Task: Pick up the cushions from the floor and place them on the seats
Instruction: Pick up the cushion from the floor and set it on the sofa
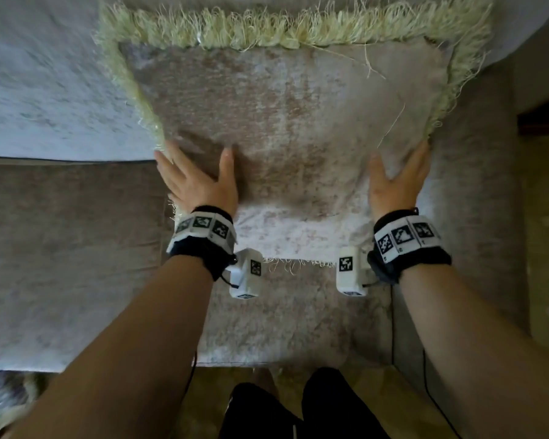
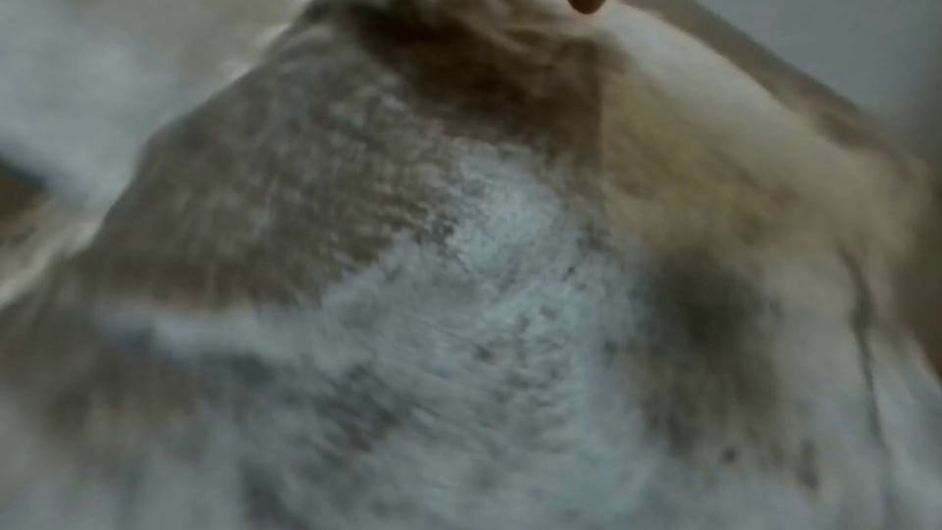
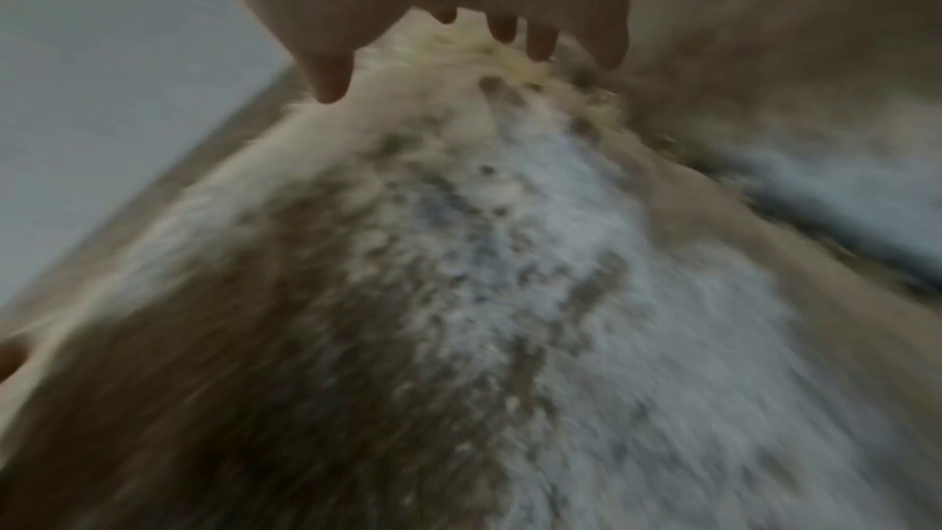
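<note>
**Both hands flat on a fringed cushion set against the seat back**

A large square cushion of pale beige-grey velvet with a shaggy cream fringe (image 1: pixel 286 128) lay on the grey-brown velvet seat (image 1: pixel 292 324), its far edge leaning up against the light grey seat back (image 1: pixel 45 90). The near fringe hung just over the seat fabric between the two wrist cameras.

The left hand (image 1: pixel 197 182) lay on the cushion's near left corner, fingers straight and spread, the thumb stretched out toward the middle of the fabric. It was released and only pressing; nothing was curled round the cushion. The left wrist view was blurred and showed little beyond one fingertip above rumpled velvet.

The right hand (image 1: pixel 396 179) rested on the near right corner in the same manner, palm down, fingers extended along the fringed side edge and the thumb splayed inward. In the right wrist view the fingertips (image 3: pixel 331 75) pointed down at the fringe, straight and not clenched.

Each wrist wore a black band with white marker tiles (image 1: pixel 203 231). Below the seat's front edge lay a tan floor (image 1: pixel 371 391) and the person's dark trousers (image 1: pixel 330 407). At the lower left corner, a blurred bit of another fringed fabric showed on the floor.
</note>
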### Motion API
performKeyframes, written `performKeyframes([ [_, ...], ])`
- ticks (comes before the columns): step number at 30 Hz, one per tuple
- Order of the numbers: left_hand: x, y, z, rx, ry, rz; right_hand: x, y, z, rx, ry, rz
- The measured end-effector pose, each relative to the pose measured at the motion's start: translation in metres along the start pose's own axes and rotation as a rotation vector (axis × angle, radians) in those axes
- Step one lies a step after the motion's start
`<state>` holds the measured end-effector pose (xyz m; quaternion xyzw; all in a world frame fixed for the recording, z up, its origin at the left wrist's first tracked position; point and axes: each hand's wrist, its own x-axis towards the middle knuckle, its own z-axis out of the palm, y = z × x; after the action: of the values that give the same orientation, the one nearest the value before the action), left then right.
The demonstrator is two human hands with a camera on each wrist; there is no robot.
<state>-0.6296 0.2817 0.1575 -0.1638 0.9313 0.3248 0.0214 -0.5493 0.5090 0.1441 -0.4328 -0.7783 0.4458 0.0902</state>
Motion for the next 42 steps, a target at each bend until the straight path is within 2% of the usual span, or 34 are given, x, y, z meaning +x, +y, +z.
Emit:
performKeyframes([
  [2, -0.006, 0.005, -0.002, 0.163, -0.003, 0.333, -0.015, -0.019, -0.002, -0.154, 0.005, -0.270],
  [4, -0.003, 0.014, 0.001, 0.277, -0.016, 0.525, -0.022, -0.036, 0.001, -0.280, 0.036, -0.496],
  [6, 0.011, 0.024, 0.014, 0.331, -0.054, 0.560, -0.014, -0.044, 0.015, -0.379, 0.052, -0.578],
  [11, 0.052, 0.041, 0.056, 0.415, -0.092, 0.583, 0.039, -0.036, 0.066, -0.636, -0.029, -0.563],
  [13, 0.045, 0.035, 0.055, 0.377, -0.020, 0.618, 0.039, -0.030, 0.066, -0.605, 0.036, -0.585],
  [16, 0.011, -0.001, 0.053, 0.257, 0.093, 0.682, 0.009, -0.009, 0.055, -0.401, 0.159, -0.601],
  [18, 0.001, -0.014, 0.060, 0.335, 0.038, 0.661, 0.001, -0.001, 0.065, -0.416, 0.151, -0.595],
  [21, 0.017, -0.006, 0.075, 0.453, -0.087, 0.582, 0.018, -0.008, 0.092, -0.547, 0.094, -0.511],
  [23, 0.021, -0.009, 0.076, 0.422, -0.080, 0.624, 0.018, -0.002, 0.094, -0.564, 0.101, -0.506],
  [26, -0.002, -0.047, 0.064, 0.272, -0.017, 0.648, -0.026, 0.035, 0.068, -0.414, 0.124, -0.482],
  [29, -0.038, -0.094, 0.064, 0.250, -0.004, 0.458, -0.065, 0.085, 0.064, -0.382, 0.044, -0.322],
  [31, -0.043, -0.107, 0.080, 0.285, -0.085, 0.265, -0.058, 0.104, 0.082, -0.424, -0.019, -0.216],
  [33, -0.036, -0.111, 0.099, 0.368, -0.221, 0.152, -0.036, 0.110, 0.099, -0.514, -0.104, -0.139],
  [35, -0.024, -0.111, 0.111, 0.429, -0.274, 0.146, -0.019, 0.109, 0.107, -0.591, -0.166, -0.109],
  [37, -0.021, -0.113, 0.108, 0.416, -0.300, 0.160, -0.022, 0.107, 0.099, -0.585, -0.166, -0.123],
  [42, -0.033, -0.122, 0.054, 0.366, -0.450, 0.136, -0.078, 0.093, 0.061, -0.468, -0.154, -0.082],
])
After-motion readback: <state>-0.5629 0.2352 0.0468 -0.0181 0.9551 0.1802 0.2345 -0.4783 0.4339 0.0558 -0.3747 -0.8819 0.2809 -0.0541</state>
